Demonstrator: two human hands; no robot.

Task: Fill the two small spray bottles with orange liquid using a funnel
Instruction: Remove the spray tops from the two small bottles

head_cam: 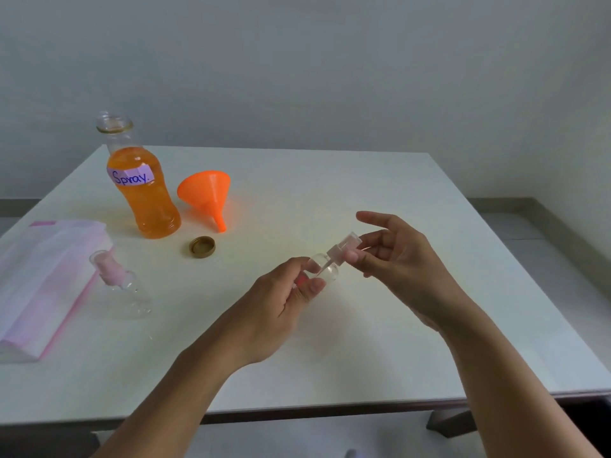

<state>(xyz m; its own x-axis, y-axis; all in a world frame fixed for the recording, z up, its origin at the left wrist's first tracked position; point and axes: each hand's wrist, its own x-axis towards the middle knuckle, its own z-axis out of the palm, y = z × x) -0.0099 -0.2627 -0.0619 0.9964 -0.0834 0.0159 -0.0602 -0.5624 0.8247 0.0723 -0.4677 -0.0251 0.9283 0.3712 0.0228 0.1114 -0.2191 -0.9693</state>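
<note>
A small clear spray bottle [325, 271] is held tilted above the table's middle. My left hand [281, 302] grips its body. My right hand [393, 256] pinches its pale spray head [340, 247], which sits at the bottle's neck with the dip tube still inside. A second small clear spray bottle [124, 290] with a pink spray head stands at the left. An open bottle of orange liquid [145, 190] labelled "Spray." stands at the back left. An orange funnel [206, 196] lies on its side beside it. A gold cap [202, 247] lies in front of them.
A white and pink plastic bag [43, 282] lies at the table's left edge. The white table [363, 352] ends close in front of me, and a grey wall stands behind it.
</note>
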